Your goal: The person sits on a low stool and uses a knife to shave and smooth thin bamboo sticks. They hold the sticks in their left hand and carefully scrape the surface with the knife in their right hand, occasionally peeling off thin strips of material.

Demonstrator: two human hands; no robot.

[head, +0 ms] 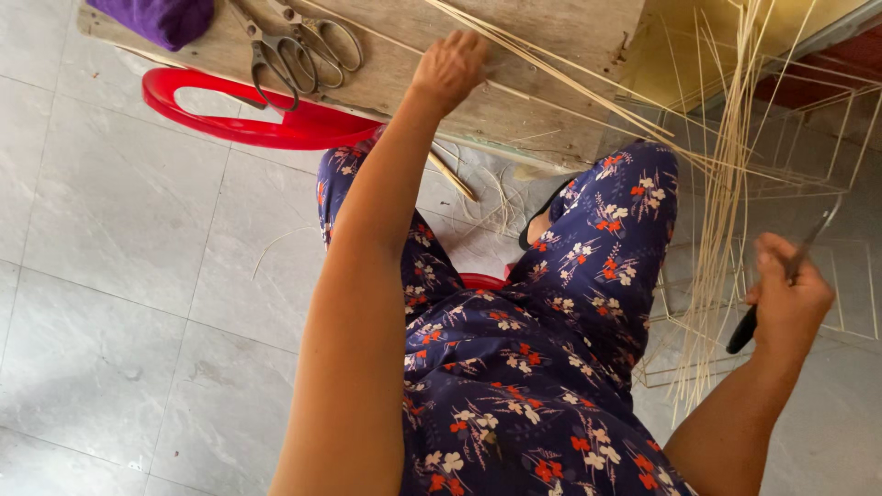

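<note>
From the head camera, a worn wooden surface (514,101) runs across the top of the view, standing on a floor (129,303) of pale grey tiles. On the surface lie two pairs of metal scissors (294,46), side by side, and a purple cloth (161,18) at its far left corner. A red plastic stool (266,119) shows under the surface's near edge. The person sits with legs in dark blue trousers (533,367) printed with red and white flowers. To the right, thin frames (790,165) made of pale sticks stand on the floor, and a loose bundle of long strips (726,230) hangs down in front of them.

The left hand (450,69) reaches out to the surface, palm down, its fingers (473,46) curled over the near ends of several long bamboo strips (551,69) that lie slanting across the wood and run off its right edge. Whether the fingers pinch the strips or only press on them cannot be told.

The right hand (788,294) is low at the right, well apart from the surface, clenched around a knife (781,285) with a dark handle below the fist and a thin blade pointing up, just beside the hanging bundle.
</note>
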